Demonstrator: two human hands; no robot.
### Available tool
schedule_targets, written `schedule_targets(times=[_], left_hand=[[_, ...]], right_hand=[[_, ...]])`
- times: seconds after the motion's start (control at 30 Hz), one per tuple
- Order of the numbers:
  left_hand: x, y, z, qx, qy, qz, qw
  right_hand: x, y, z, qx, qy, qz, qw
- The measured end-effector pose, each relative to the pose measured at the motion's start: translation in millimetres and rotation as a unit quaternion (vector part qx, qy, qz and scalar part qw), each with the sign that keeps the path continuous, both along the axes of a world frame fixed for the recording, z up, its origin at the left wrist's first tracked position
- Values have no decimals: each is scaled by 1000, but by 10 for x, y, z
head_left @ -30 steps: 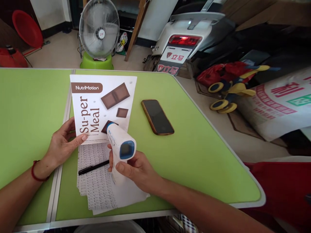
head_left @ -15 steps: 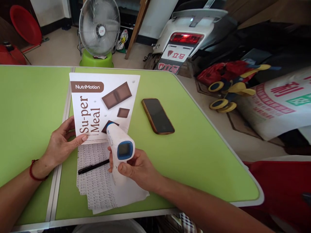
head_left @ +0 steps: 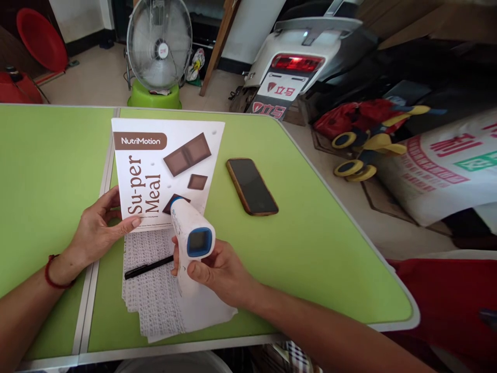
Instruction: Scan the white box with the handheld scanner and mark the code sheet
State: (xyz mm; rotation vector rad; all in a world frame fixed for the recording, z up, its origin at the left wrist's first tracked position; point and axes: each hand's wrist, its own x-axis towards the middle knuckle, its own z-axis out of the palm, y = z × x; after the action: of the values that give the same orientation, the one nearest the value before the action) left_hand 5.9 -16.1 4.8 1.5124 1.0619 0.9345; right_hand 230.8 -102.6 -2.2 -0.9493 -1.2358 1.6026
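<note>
My left hand point(head_left: 97, 228) grips the lower left edge of a white box point(head_left: 186, 197), thumb on its front face; the print reads NutriMotion Su-per Meal beside pictures of chocolate pieces. In my right hand point(head_left: 221, 269) is a white and blue infrared thermometer point(head_left: 192, 223), held by its handle. Its small screen faces me and its front end points at the box's lower part. Under it lie handwritten sheets of paper point(head_left: 155, 305), with a black pen point(head_left: 148, 268) across them. The pen's right end is hidden behind my right hand.
A smartphone point(head_left: 252, 186) in a brown case lies right of the box on the green table point(head_left: 310, 248). Beyond the table stand a fan point(head_left: 159, 49) on a green stool, a white scooter point(head_left: 295, 57), and a printed sack point(head_left: 446, 160) at right.
Hardly anything differs. The box and the thermometer have shifted by a tiny amount in view; both hands keep the same grip.
</note>
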Motion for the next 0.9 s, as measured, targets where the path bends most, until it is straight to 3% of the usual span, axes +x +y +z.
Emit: schedule_targets(times=[0.37, 0.53, 0.63, 0.73, 0.83, 0.9], left_hand=[[12, -17, 60, -37, -20, 1, 999], [17, -57, 34, -23, -43, 20, 999], [34, -70, 52, -23, -65, 47, 997], [39, -60, 66, -10, -82, 74, 994], [20, -27, 51, 8, -92, 95, 991], [-1, 0, 28, 12, -97, 105, 990]], right_hand=[[-36, 19, -3, -27, 62, 3, 998], [15, 14, -26, -1, 11, -16, 1000], [101, 24, -67, 63, -71, -57, 994], [256, 86, -126, 210, -211, -130, 946], [478, 212, -185, 342, -353, -179, 852], [637, 312, -223, 387, -419, -175, 803]])
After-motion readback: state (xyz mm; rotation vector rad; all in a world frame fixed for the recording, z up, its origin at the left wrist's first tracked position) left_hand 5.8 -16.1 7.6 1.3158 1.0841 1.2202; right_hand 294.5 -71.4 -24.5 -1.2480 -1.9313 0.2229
